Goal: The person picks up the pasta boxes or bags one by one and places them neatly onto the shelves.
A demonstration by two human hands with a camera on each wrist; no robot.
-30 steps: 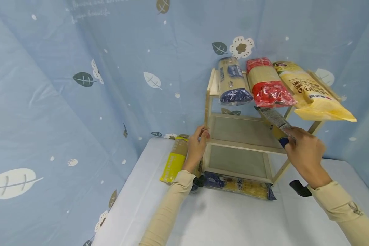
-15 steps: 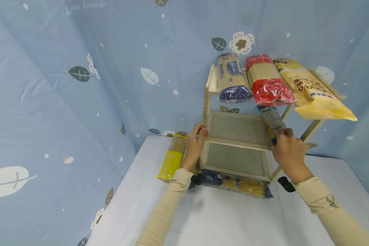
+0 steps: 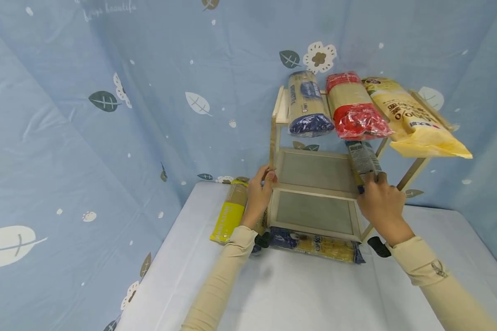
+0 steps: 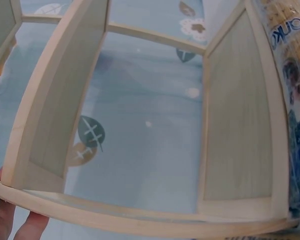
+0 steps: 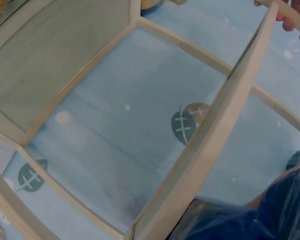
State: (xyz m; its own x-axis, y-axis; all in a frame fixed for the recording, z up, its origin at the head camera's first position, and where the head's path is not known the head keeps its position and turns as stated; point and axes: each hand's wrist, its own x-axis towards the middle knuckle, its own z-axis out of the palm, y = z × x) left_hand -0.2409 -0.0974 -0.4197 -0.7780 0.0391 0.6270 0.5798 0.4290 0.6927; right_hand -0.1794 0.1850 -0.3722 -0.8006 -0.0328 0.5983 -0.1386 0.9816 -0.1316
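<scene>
Left hand gripped left rack upright, probably steadying it; right hand gripped pasta pack at right edge of middle shelf.

Blue-end pkt, top L: "SPAGHETTI", sm. print illeg. Yellow bag: "%" + Chinese chars. Curtain: "beautifu", other wds unclear. Grey-label pkt: fine print, illeg. Yellow-label pkt & low blue pkt: lettering, unclear.
</scene>
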